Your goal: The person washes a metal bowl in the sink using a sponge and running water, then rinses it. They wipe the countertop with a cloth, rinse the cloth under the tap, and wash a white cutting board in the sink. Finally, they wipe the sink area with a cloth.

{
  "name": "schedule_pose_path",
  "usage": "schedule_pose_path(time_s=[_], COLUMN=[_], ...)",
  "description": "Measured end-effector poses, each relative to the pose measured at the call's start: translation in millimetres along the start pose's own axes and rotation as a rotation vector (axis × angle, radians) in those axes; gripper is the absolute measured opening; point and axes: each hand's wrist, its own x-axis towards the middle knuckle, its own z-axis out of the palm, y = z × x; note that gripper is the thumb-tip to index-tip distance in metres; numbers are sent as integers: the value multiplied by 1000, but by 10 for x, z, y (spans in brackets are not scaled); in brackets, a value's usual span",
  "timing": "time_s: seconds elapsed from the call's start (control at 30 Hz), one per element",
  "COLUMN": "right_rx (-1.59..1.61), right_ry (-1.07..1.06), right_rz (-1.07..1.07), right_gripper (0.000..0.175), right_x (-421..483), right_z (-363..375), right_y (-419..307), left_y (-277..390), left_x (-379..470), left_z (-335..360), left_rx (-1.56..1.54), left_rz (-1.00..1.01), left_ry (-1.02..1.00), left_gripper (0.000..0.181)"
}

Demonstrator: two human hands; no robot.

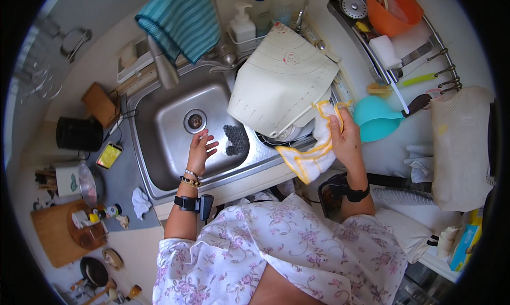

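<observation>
My right hand (346,139) grips a white cloth with yellow edging (312,163), which hangs down over the right rim of the sink area. My left hand (201,151) holds nothing, its fingers apart, over the stainless steel sink (167,118). Beyond its fingertips is the sink drain (195,121). A dark grey mesh scrubber (236,140) lies on the sink floor to the right of this hand. A pale flexible mat with printed markings (283,82) is draped over dishes in a rack, left of the cloth. The dishes are mostly hidden.
A teal striped towel (183,22) hangs by the faucet (163,68). Behind stand a white pump bottle (242,24) and other bottles. At right hang a turquoise ladle (376,120) and an orange bowl (394,10). A phone (109,155) and a crumpled white cloth (140,202) lie left of the sink.
</observation>
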Motion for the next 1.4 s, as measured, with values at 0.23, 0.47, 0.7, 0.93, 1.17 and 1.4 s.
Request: schedule_pose_path(time_s=[0.23, 0.47, 0.7, 0.93, 1.17, 1.4], right_rx=[-20, 1968, 1061, 1098, 939, -273], right_ry=[-359, -1502, -1044, -863, -1066, -596], right_rz=[-938, 545, 322, 163, 407, -312], right_gripper=[39, 50, 44, 29, 41, 84], right_x=[-83, -480, -1326, -2167, -2234, -1703], right_z=[1207, 2532, 2912, 3379, 3507, 3741], right_y=[-1443, -1987, -2277, -2859, -2510, -2094], left_y=[272, -164, -456, -894, -966, -1231], left_x=[-475, -737, -1518, -1796, -1820, -2111], left_z=[40, -673, -1893, -1941, -2162, -2641], left_rx=[-928, -1024, -1016, -1151, 189, 95], left_rz=[214, 397, 738, 994, 962, 613], left_ry=[-743, -605, -137, -257, 495, 783], left_gripper=[61, 59, 59, 48, 40, 30])
